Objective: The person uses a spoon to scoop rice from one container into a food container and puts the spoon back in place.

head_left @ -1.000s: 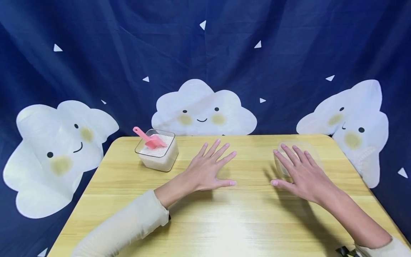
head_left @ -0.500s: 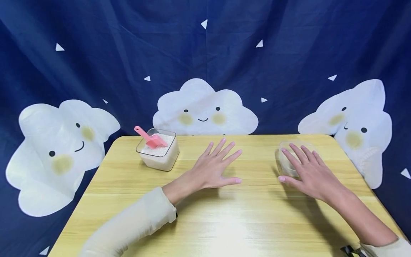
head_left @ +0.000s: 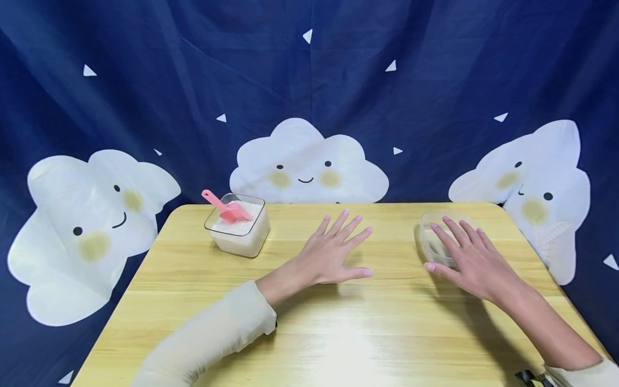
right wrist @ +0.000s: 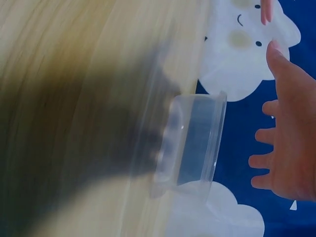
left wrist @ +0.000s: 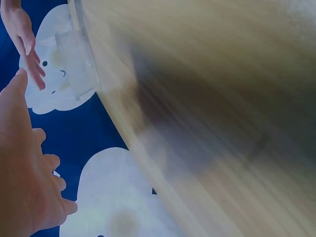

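Note:
Over the middle of the table my left hand (head_left: pixel 329 259) hovers palm down, fingers spread, holding nothing. My right hand (head_left: pixel 476 263) is likewise spread and free of any object, above the near side of a clear plastic container (head_left: pixel 427 242). In the right wrist view that container (right wrist: pixel 192 138) stands on the tabletop, with the right hand (right wrist: pixel 294 138) apart from it. At the back left, a clear square tub (head_left: pixel 239 244) is filled with white grains. A pink scoop (head_left: pixel 234 212) lies on the grains, its handle jutting over the tub's rim.
The wooden table (head_left: pixel 309 322) has rounded back corners. Right behind its far edge hangs a dark blue curtain (head_left: pixel 309 80) printed with smiling white clouds. Light glares off the table's near middle.
Both hands have drifted to the right, the left one farther, with fingers still spread. More of the clear container shows beside the right hand. The tub and scoop stay put.

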A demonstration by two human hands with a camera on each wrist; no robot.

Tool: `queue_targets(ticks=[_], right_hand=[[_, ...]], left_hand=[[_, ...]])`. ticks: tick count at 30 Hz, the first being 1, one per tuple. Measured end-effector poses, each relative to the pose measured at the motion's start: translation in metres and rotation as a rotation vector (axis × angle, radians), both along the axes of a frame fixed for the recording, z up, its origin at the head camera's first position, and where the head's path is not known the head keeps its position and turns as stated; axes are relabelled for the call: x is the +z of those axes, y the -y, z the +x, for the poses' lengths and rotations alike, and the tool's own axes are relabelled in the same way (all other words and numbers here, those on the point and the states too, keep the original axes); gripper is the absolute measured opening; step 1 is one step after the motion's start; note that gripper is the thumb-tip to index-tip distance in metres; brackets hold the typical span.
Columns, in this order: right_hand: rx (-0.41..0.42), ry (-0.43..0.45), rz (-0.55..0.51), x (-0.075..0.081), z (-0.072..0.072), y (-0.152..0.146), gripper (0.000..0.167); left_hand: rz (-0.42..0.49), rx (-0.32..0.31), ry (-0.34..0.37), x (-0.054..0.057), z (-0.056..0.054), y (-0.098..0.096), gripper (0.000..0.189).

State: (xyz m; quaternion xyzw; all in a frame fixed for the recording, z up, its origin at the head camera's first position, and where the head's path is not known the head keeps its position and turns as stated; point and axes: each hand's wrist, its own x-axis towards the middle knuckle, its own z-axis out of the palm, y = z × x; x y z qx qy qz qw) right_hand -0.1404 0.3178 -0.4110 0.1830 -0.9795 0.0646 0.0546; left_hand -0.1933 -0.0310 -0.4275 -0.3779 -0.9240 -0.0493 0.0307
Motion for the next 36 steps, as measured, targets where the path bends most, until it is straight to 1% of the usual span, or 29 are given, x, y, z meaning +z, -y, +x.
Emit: queue_targets(ticks=[11,16,22,29,36], right_hand=[[-0.021,0.011,-0.006,-0.005,-0.002,-0.013,0.092],[-0.033,0.005,0.006,-0.006,-0.005,-0.018,0.093],[-0.039,0.002,0.015,-0.006,-0.009,-0.022,0.093],[-0.054,-0.003,0.017,-0.010,-0.011,-0.029,0.090],[-0.067,0.011,0.027,-0.011,-0.012,-0.035,0.089]], left_hand=[[-0.005,0.013,-0.012,-0.005,-0.003,-0.011,0.090],[0.003,0.005,-0.006,-0.006,-0.004,-0.018,0.091],[-0.023,0.014,-0.013,-0.004,-0.007,-0.025,0.091],[-0.022,0.015,0.047,-0.002,-0.009,-0.036,0.091],[-0.021,0.021,0.043,-0.003,-0.011,-0.047,0.093]])
